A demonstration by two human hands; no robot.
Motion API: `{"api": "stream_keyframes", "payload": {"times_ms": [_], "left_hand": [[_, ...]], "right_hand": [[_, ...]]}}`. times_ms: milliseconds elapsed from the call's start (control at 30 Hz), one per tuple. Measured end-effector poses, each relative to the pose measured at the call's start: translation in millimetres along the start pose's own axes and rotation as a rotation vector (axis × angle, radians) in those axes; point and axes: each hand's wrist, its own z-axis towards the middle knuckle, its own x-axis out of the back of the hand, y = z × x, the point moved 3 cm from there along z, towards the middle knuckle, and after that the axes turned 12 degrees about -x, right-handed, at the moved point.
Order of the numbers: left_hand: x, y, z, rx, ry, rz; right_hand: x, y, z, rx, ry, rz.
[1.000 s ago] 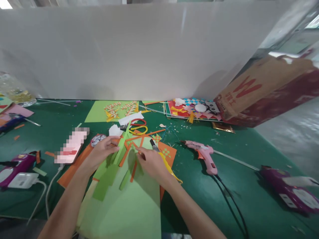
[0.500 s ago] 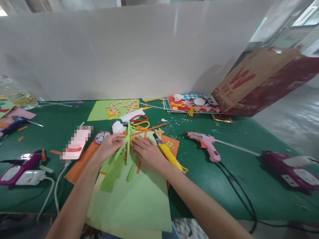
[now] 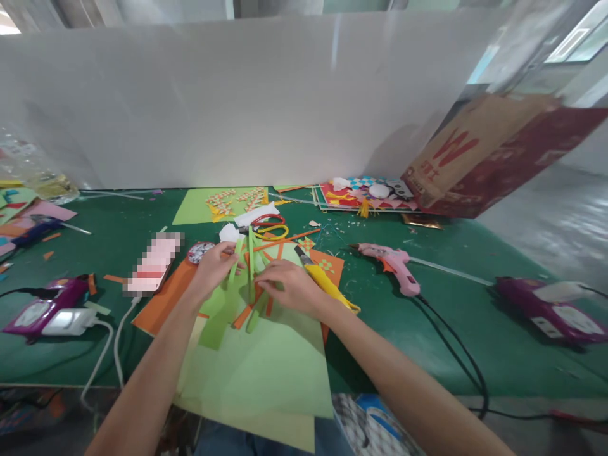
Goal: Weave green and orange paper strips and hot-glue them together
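At centre frame, left hand (image 3: pixel 213 271) and right hand (image 3: pixel 293 284) curled beside green strips (image 3: pixel 251 263), pinch unclear; a stray nudge risked scattering them.

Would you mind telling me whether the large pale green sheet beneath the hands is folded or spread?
Spread: the sheet shows its broad face, its near end past the table.

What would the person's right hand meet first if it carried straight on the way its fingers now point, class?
The right hand points leftward, so it would probably first meet the long green paper strip by its fingertips. Depth is unclear; they may already touch.
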Motion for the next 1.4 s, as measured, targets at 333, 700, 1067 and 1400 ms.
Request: {"api": "stream_keyframes", "payload": {"times_ms": [333,700,1067,1400], "left_hand": [[-1.2,0,0,-0.073,-0.083,0.059],[3.5,-4,5,-0.151,-0.008,0.106],[-7.2,3,-11,-0.098,-0.441,0.125],[-9.2,9,-9,-0.285,-0.397,0.291]], "right_hand": [[6,1,-1,-0.126,-0.07,0.182],[-12,5,4,-0.049,-0.152,-0.27],[5,27,8,-0.235,0.04,-0.293],[17,21,5,-0.421,0.076,-0.281]]}}
